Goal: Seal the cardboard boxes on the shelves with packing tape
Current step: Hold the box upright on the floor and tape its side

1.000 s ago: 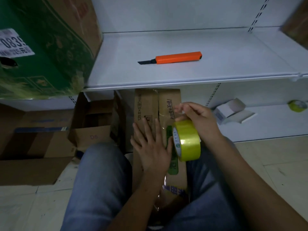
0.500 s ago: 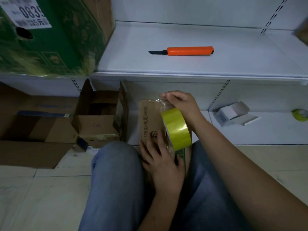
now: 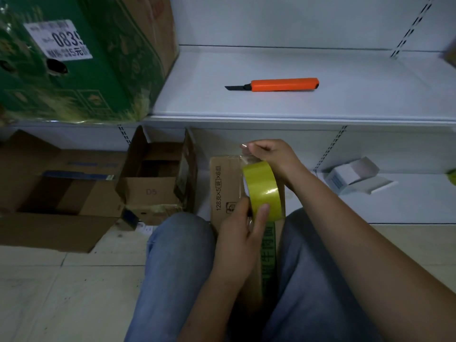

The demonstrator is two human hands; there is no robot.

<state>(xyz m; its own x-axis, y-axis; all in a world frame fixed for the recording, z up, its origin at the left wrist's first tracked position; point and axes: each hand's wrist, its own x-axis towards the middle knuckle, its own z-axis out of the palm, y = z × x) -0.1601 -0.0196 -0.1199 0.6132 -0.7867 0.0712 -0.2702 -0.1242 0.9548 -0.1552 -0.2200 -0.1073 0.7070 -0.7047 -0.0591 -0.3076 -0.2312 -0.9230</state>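
On the far left a big green printed carton (image 3: 74, 65) sits on the upper white metal shelf (image 3: 271, 107), and below it an open brown cardboard box marked D5 (image 3: 150, 186) stands on the floor with its flaps up (not yet sealed, by the look of it). Between the person's denim-clad knees lies the long narrow brown cardboard box with printed lettering (image 3: 223, 191), its long axis running straight away from the body toward the shelving. The left hand (image 3: 240, 239) grips the lower edge of the yellow-green roll of packing tape (image 3: 262, 191), fingers curled round it, directly over the box's near half. The right hand (image 3: 270, 154) is farther out, over the box's far end, pinching the clear free end of tape (image 3: 246, 155) pulled off the roll. So the strip already lines up along the box's length; laying it down probably means lowering the far hand onto the far end. The orange utility knife (image 3: 281, 85) lies up on the shelf beyond, nearer the right hand
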